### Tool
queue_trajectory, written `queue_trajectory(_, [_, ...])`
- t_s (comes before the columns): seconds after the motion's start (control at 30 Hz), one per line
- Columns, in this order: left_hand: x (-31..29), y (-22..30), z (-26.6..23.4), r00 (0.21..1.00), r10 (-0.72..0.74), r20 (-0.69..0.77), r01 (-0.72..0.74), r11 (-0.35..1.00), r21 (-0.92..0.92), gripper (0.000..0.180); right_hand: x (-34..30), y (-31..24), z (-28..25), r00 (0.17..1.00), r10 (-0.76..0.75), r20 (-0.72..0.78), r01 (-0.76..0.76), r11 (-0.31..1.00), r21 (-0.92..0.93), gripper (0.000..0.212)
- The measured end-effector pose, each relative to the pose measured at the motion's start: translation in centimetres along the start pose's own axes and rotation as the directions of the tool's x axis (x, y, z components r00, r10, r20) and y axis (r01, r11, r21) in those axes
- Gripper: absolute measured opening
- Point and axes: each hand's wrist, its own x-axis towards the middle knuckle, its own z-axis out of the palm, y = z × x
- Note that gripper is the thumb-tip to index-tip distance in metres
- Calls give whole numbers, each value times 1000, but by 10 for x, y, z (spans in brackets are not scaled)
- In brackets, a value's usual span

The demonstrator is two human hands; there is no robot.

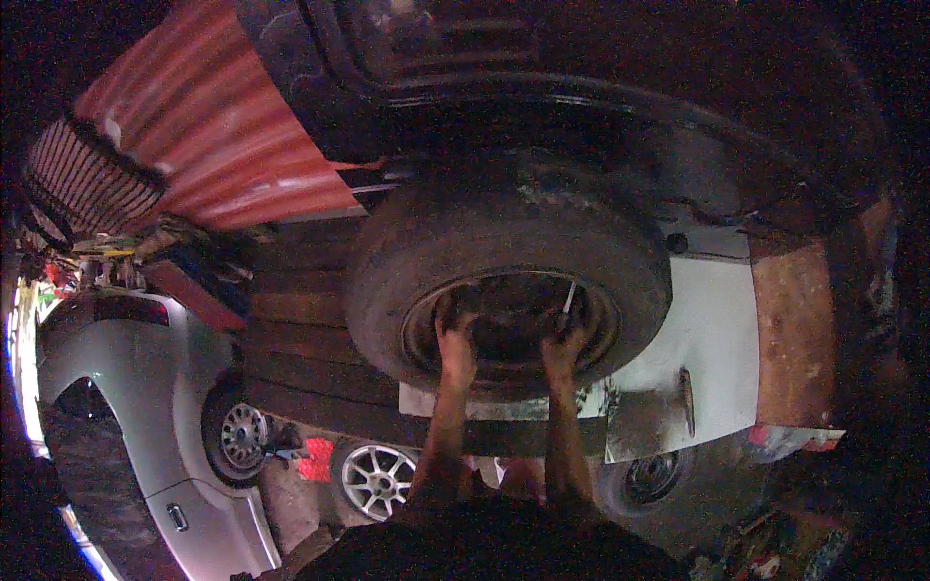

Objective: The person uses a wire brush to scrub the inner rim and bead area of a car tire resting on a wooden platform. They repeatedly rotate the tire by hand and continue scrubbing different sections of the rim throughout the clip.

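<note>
A large dark wheel with a worn tyre [504, 228] fills the middle of the view, under the dark vehicle body [620, 111]. Both my forearms reach up into its rim [415, 320]. My left hand [457, 344] is at the left inside of the rim, its fingers curled; what they hold, if anything, is lost in shadow. On the right inside, my right hand [562, 347] is closed around the lower end of a thin pale rod [569, 294], which points upward. The wheel's dark centre between my hands is too dim to make out.
A silver car [179, 339] stands on the left. A light alloy wheel [378, 481] and another dark wheel [647, 481] lie below. Red corrugated sheet [213, 126] hangs upper left. At right are a white panel [715, 329] and brown board [794, 329].
</note>
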Motion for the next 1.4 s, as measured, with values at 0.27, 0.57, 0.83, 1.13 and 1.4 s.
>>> queue_trajectory(0.27, [34, 39, 34, 971, 197, 138, -218, 964, 151, 70, 21, 21, -23, 812, -317, 490, 578, 554, -599, 73])
queue_trajectory(0.57, [-46, 97, 10, 895, 319, 312, -435, 470, 768, 64, -41, -33, -1, 746, 4, 666, 587, 467, -661, 65])
queue_trajectory(0.83, [-65, 151, -15, 496, 676, 545, -596, -192, 780, 88, -39, -25, 51, 872, -98, 479, 441, 582, -684, 48])
queue_trajectory(1.13, [-18, 173, -11, 595, 636, 491, -696, 102, 711, 128, -53, 17, 90, 615, -364, 699, 784, 374, -495, 46])
queue_trajectory(1.4, [-14, 173, -27, 670, 618, 411, -585, 98, 805, 128, -48, 2, 70, 726, -135, 675, 651, 452, -610, 63])
